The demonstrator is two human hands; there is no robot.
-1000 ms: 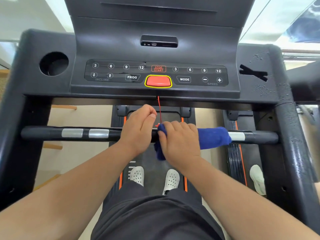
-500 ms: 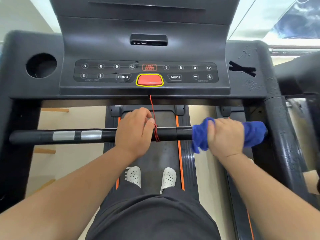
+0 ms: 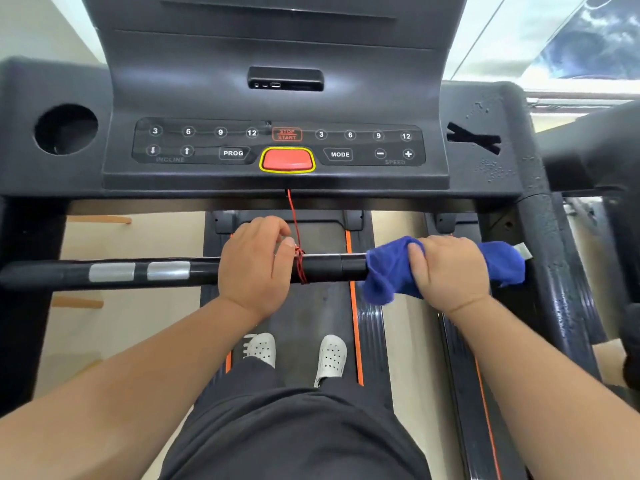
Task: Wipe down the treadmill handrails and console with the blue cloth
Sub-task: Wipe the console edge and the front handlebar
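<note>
1. Console: dark grey plastic, filling the upper view. There is a bright wall at upper left and pale glazing at upper right.
2. Floor: beige, seen below the console on both sides of the belt.
3. Belt: black with orange edge lines, under my feet.
4. Right upright: black and glossy, speckled with droplets that also dot the console's right wing.
5. Crossbar: a black handrail running across the view below the console.
6. My left hand: on mid-bar, fingers curled over the top, thumb beside the cord knot.
7. My right hand: near the bar's right end, fingers curled down over the cloth, gripping it against the rail.
8. Blue cloth: wrapped round the crossbar under my right hand. One loose end hangs on the left and the other reaches the upright.
9. Button panel: incline and speed keys, PROG, MODE.
10. Cup holder: a round hole in the left wing.
11. White shoes: perforated, side by side on the belt.
12. Silver plates: two, on the bar's left half.
13. Red button: yellow-rimmed, at panel centre.
14. Red cord: runs from the console's lower edge down to a knot on the bar.
</note>
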